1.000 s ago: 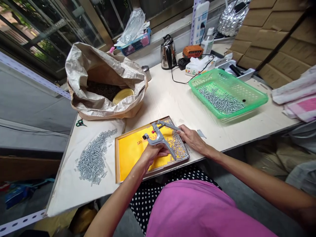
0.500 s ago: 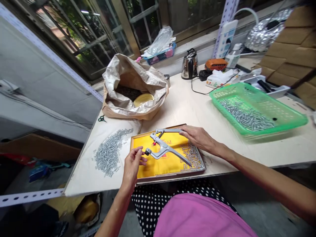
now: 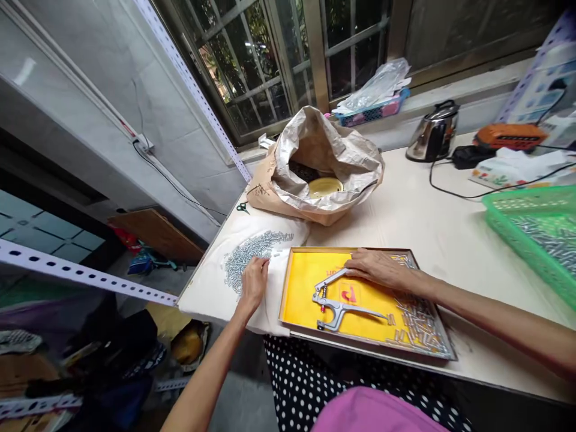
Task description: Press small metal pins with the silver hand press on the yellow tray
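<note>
A pair of grey metal snap-fastener pliers (image 3: 336, 307) rests in a shallow tray (image 3: 285, 282) lined with yellow. My right hand (image 3: 378, 269) is closed over the end of its upper handle, the lower handle lying free. To the left, my left hand (image 3: 254, 282) is at the right edge of a pile of small silvery metal pieces (image 3: 243, 258) on white cloth. Its thumb and fingers are pinched together; whatever they hold is too small to make out. More slim metal pieces (image 3: 420, 324) lie in the right end of the tray.
Behind the tray stands an open paper sack (image 3: 292, 207) with a yellow bowl (image 3: 324, 187) inside. Small green scissors (image 3: 243, 207) lie left of it. A green basket (image 3: 517, 240) of metal pieces is at the right, a kettle (image 3: 434, 135) behind.
My left hand has moved from the pliers' jaw to the metal pile. The pliers now sit lower in the tray, still in my right hand. The view has swung left.
</note>
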A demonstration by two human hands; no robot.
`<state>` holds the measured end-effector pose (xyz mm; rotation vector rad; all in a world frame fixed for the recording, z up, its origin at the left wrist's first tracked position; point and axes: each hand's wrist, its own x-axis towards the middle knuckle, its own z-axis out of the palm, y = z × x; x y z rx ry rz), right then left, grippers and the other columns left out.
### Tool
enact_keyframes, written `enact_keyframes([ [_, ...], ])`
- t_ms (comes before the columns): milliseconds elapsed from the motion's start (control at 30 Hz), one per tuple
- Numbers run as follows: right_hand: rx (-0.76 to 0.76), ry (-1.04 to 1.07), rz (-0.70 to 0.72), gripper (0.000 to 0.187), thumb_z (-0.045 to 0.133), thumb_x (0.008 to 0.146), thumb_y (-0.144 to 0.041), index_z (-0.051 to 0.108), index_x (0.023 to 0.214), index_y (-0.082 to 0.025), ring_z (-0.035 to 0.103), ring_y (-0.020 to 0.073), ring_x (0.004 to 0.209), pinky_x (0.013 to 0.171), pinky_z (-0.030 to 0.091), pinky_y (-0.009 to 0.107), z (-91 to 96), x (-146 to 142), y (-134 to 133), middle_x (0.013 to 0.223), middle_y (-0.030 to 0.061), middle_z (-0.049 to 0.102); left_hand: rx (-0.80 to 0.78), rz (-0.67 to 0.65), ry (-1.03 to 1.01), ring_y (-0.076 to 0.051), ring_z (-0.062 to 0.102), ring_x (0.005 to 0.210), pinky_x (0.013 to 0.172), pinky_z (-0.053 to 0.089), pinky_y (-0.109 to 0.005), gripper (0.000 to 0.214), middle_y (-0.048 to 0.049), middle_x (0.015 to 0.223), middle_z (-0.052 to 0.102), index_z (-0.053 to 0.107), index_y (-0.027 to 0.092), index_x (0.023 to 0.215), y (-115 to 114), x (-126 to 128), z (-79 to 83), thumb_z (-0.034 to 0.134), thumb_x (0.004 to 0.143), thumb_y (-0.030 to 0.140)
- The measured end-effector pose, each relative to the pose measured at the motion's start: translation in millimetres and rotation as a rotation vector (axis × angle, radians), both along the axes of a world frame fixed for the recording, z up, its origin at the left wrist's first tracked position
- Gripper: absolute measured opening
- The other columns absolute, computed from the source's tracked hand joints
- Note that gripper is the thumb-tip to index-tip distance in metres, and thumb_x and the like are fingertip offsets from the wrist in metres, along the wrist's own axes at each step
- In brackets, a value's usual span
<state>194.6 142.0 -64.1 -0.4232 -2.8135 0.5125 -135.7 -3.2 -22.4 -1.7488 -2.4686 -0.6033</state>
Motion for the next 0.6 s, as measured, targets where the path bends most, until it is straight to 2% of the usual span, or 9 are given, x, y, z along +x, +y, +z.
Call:
enact_keyframes([
  [67, 0.086, -0.015, -0.058, 0.046, 0.033, 0.105, -0.046, 0.068, 0.093, -0.020, 0.055, 0.0229, 0.083, 0.075, 0.038, 0.035, -0.4, 0, -4, 0.086, 0.0080, 0.065, -0.111, -0.059, 0.130, -0.021, 0.060, 0.094, 0.081, 0.044, -0.030, 0.030, -0.0088, 0.098, 0.066, 0.071, 0.018, 0.103, 21, -2, -4.6, 0.041, 0.098, 0.021],
  [167, 0.197, -0.004, -0.152, 0.036, 0.038, 0.104, -0.039, 0.069, 0.109, -0.020, 0.053, 0.0255, 0.090, 0.077, 0.037, 0.037, 3.4, 4, -15, 0.094, 0.0098, 0.066, -0.283, -0.141, 0.286, -0.024, 0.055, 0.103, 0.081, 0.042, -0.031, 0.034, -0.0109, 0.106, 0.064, 0.069, 0.016, 0.103, 51, -4, -10.7, 0.035, 0.098, 0.017],
  [267, 0.187, -0.008, -0.193, 0.031, 0.042, 0.103, -0.034, 0.067, 0.115, -0.020, 0.054, 0.0242, 0.088, 0.077, 0.037, 0.037, 9.7, 11, -32, 0.097, 0.0096, 0.066, -0.378, -0.207, 0.319, -0.026, 0.052, 0.106, 0.080, 0.042, -0.033, 0.032, -0.0125, 0.106, 0.063, 0.068, 0.014, 0.098, 70, -10, -16.5, 0.036, 0.097, 0.015],
  [433, 0.044, -0.037, -0.162, 0.032, 0.043, 0.103, -0.040, 0.067, 0.111, -0.020, 0.057, 0.0226, 0.089, 0.079, 0.038, 0.036, 8.8, 18, -70, 0.098, 0.0089, 0.067, -0.457, -0.307, 0.315, -0.027, 0.050, 0.107, 0.083, 0.044, -0.034, 0.032, -0.0131, 0.102, 0.064, 0.067, 0.014, 0.089, 82, -19, -20.7, 0.036, 0.095, 0.013],
  [600, 0.013, -0.082, -0.127, 0.027, 0.047, 0.101, -0.037, 0.066, 0.108, -0.019, 0.055, 0.0226, 0.092, 0.081, 0.039, 0.037, -5.0, 13, -93, 0.102, 0.0094, 0.064, -0.460, -0.349, 0.312, -0.027, 0.051, 0.106, 0.086, 0.045, -0.035, 0.028, -0.0147, 0.102, 0.063, 0.065, 0.014, 0.089, 88, -15, -20.1, 0.038, 0.092, 0.009],
])
